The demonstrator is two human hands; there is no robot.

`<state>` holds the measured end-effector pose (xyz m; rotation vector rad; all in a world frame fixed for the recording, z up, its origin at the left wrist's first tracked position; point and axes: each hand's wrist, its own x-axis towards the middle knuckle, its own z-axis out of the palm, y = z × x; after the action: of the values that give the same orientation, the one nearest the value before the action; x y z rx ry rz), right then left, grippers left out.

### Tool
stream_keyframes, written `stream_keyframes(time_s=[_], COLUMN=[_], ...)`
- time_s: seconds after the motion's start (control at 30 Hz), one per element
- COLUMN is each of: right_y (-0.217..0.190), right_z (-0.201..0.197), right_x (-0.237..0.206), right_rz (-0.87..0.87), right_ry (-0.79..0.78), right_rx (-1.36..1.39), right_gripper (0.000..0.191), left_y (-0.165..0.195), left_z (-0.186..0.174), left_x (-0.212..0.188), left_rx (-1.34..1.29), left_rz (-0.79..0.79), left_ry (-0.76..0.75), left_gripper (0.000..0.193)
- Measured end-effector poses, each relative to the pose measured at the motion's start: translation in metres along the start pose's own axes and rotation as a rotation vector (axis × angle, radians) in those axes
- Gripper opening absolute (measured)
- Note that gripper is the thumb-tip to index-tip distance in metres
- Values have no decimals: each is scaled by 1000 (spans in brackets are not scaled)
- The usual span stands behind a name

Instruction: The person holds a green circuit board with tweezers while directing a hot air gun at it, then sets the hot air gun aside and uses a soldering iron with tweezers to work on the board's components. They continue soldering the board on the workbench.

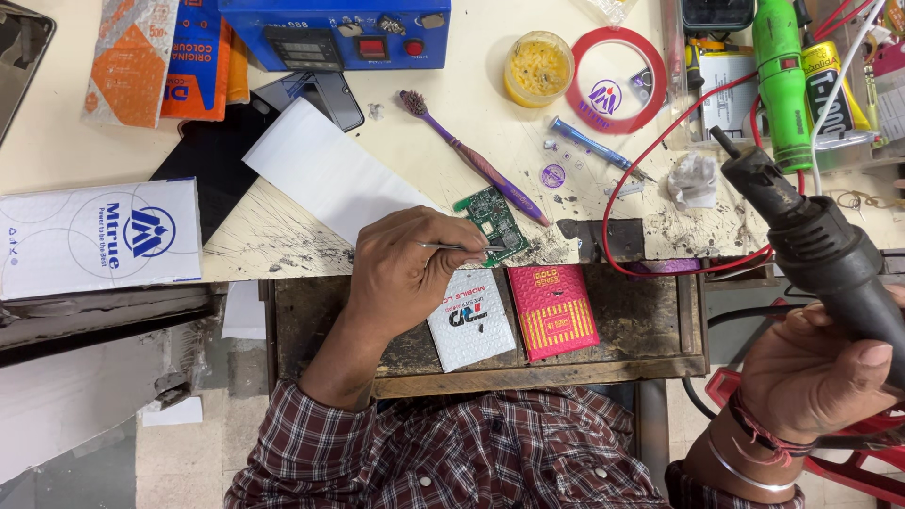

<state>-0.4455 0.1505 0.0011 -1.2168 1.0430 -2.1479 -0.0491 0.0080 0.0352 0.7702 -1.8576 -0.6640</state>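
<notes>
Circuit board (497, 221) lies at the workbench (452, 123) edge; left hand (401, 273) fingers pinch tweezers (462, 247) onto it, steadying it. Right hand (811, 372) fingers wrap hot-air gun (815, 245), lifted clear, nozzle angled away.

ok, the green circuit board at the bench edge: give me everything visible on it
The green circuit board is small and roughly rectangular, with a notched outline and tiny silver and dark components on its upper face. It lies flat, slightly skewed, near the front edge of the scratched cream bench top. The tip of thin metal tweezers, held in the left hand, rests on its lower part. A purple toothbrush lies beside its upper right edge; contact is unclear.
</notes>
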Motion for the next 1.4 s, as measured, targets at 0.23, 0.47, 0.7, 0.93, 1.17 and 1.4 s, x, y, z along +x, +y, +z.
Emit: stream_keyframes(time_s=[0.23, 0.47, 0.7, 0.93, 1.17, 1.4], right_y=[-1, -43, -30, -8, 0, 15], right_z=[-31, -69, -66, -49, -43, -49], right_x=[0, 45, 103, 119, 127, 141], right_rz=[27, -38, -46, 35, 15, 85], right_ry=[150, 247, 470, 551, 627, 684], right_rx=[208, 598, 556, 597, 630, 700], right_gripper=[40, 43, 39, 37, 31, 29], left_y=[8, 24, 25, 26, 33, 42], left_z=[-5, 3, 13, 17, 20, 21], left_x=[2, 1, -4, -3, -2, -2], left_rx=[-24, -114, -130, -122, -105, -40], left_rz=[-23, -154, -139, -180, -191, -182], left_ry=[31, 94, 125, 133, 114, 112], left_gripper=[20, 11, 9, 8, 9, 9])
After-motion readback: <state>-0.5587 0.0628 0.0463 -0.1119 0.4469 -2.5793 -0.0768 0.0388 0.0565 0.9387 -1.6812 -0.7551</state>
